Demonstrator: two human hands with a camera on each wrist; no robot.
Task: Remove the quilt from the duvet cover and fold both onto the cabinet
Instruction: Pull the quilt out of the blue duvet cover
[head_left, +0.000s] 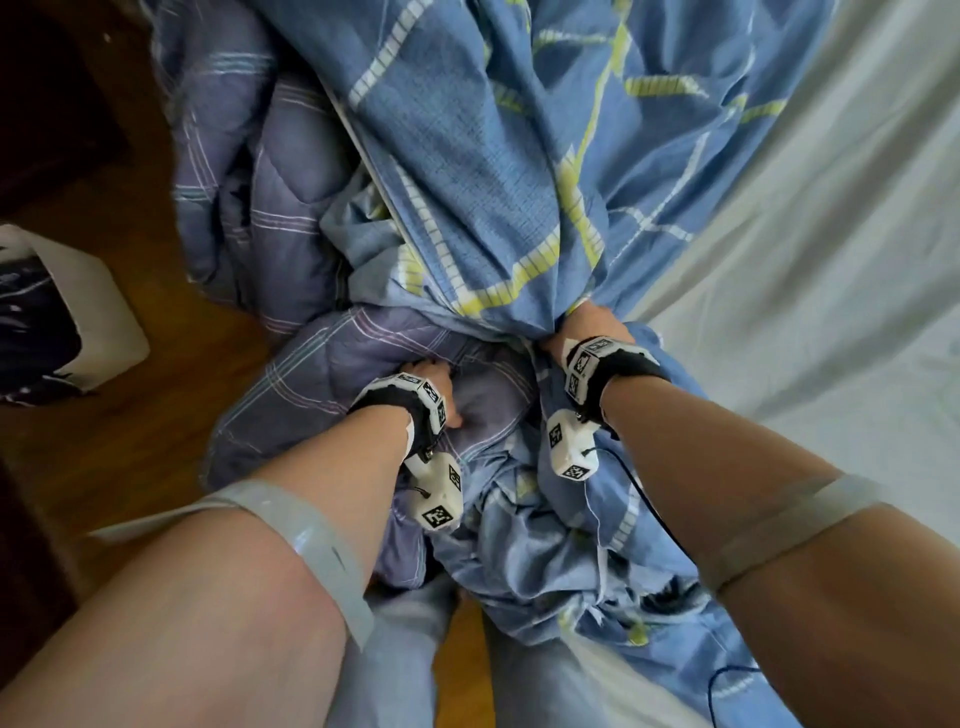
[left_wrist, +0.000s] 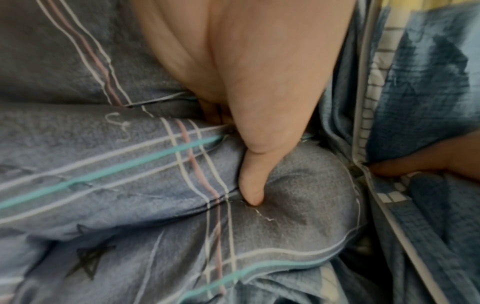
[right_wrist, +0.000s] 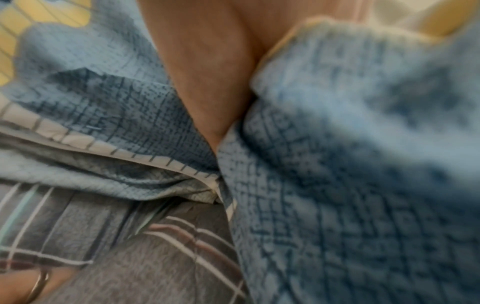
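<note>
The quilt (head_left: 270, 208) is grey-purple with thin white, pink and teal stripes and spills out at the left. The duvet cover (head_left: 498, 156) is blue with yellow and white bands and stretches away from me on the bed. My left hand (head_left: 441, 387) grips a bunched fold of the quilt (left_wrist: 130, 164), its thumb (left_wrist: 253, 185) dug into the fabric. Just to its right, my right hand (head_left: 587, 325) clutches a gathered bunch of the duvet cover (right_wrist: 350, 185), and its fingers are buried in the cloth. Quilt (right_wrist: 130, 246) shows below that hand.
A pale grey-white bed sheet (head_left: 831, 260) covers the bed at the right. Wooden floor (head_left: 171, 322) lies at the left, with a white box (head_left: 98, 306) holding dark cloth. More blue cover is heaped at my legs (head_left: 571, 545).
</note>
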